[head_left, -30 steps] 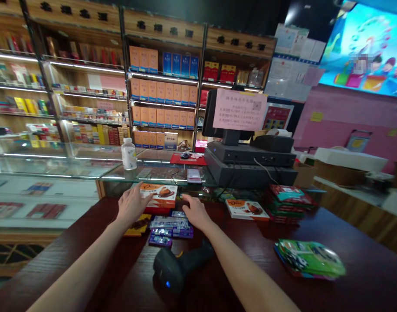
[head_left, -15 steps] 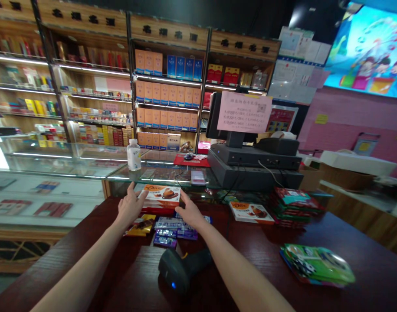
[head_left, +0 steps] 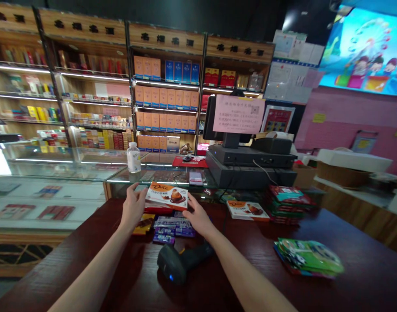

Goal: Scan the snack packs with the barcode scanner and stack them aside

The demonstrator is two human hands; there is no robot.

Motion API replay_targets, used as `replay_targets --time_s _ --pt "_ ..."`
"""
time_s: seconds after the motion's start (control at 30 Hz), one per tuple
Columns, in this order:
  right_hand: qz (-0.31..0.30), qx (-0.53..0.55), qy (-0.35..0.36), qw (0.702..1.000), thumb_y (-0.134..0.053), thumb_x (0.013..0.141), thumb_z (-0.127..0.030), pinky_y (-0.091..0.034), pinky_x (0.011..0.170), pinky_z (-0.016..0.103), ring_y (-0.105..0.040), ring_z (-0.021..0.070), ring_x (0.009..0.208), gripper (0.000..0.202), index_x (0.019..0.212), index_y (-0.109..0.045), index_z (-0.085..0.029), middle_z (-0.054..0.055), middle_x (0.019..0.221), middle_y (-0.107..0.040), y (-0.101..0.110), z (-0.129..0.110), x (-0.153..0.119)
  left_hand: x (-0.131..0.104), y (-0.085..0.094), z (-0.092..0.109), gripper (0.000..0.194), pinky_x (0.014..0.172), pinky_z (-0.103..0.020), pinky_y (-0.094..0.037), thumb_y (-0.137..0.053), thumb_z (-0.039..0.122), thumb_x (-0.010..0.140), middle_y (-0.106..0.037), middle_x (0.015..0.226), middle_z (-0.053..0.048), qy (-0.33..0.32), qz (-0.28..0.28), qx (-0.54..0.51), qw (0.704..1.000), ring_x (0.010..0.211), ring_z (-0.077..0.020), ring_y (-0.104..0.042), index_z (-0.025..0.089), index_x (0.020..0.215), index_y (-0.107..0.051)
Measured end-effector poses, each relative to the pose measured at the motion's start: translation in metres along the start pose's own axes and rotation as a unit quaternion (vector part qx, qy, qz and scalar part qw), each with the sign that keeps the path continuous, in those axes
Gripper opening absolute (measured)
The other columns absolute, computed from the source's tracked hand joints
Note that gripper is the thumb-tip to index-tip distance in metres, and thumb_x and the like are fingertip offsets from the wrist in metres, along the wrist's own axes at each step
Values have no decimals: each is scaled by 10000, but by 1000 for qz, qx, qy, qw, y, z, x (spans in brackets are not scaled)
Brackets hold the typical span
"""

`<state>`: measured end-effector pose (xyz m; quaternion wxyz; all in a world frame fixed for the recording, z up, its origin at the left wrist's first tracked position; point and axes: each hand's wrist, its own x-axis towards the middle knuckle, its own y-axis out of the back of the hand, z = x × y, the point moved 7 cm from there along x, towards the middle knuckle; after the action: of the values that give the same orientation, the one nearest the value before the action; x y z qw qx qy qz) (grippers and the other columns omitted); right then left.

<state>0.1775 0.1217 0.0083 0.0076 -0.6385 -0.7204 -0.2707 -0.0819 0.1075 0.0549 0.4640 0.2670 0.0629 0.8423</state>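
Observation:
A white and orange Dove chocolate box is tilted up above the rest of a small stack on the dark wooden counter. My left hand is at its left edge, the fingers bent around that side. At the right edge, my right hand grips the box between thumb and fingers. Beneath it shows the red side of another box. Purple-wrapped chocolate bars and a yellow chocolate packet lie just in front. Nearer me rests a black barcode scanner with a blue light.
To the right lie another Dove box, a stack of red and green packets and green packets. Behind the counter's far edge, a glass display case carries a clear bottle and a cash register.
The top Dove box has come up off the stack and turned slightly, its face tipped toward me. My hands have moved a little right with it. The camera view has shifted slightly.

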Motion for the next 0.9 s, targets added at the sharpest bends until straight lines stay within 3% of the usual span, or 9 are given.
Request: replay_targets --time_s 0.23,0.33,0.57,0.73,0.9 --pt "15 95 11 995 -520 782 -122 -446 1086 387 -475 201 1406 830 1569 -293 -261 96 1534 -489 49 18 -25 -16 -48 16 587 1086 -463 -437 -513 449 878 -710 1259 -128 -79 -97 -105 986 1220 -248 -636 184 1384 -379" --pt "41 86 -11 995 -527 797 -143 -431 1094 431 -441 218 1431 819 1568 -291 -290 98 1546 -474 71 31 -35 -24 -68 20 566 1162 -484 -357 -485 387 872 -672 1320 -151 -125 -151 -119 973 1325 -238 -558 168 1381 -372" --pt "77 128 9 989 -509 796 -148 -473 1059 406 -581 213 1301 808 1565 -304 -287 102 1558 -456 94 46 -45 -45 -93 25 646 1223 -503 -268 -504 272 857 -563 1462 -133 -191 -246 -78 947 1416 -224 -463 227 1468 -298" --pt "117 146 -3 982 -553 794 -190 -501 1034 418 -581 236 1303 785 1548 -349 -274 115 1530 -492 104 59 -45 -52 -95 22 708 1229 -499 -257 -564 303 883 -600 1428 -101 -220 -217 -61 949 1450 -215 -412 270 1517 -252" --pt "157 162 -33 974 -629 791 -270 -504 1041 469 -624 272 1253 749 1510 -422 -235 141 1435 -590 113 78 -44 -60 -96 30 724 1211 -494 -301 -649 377 857 -663 1354 -64 -245 -180 -49 951 1426 -230 -449 302 1493 -312"
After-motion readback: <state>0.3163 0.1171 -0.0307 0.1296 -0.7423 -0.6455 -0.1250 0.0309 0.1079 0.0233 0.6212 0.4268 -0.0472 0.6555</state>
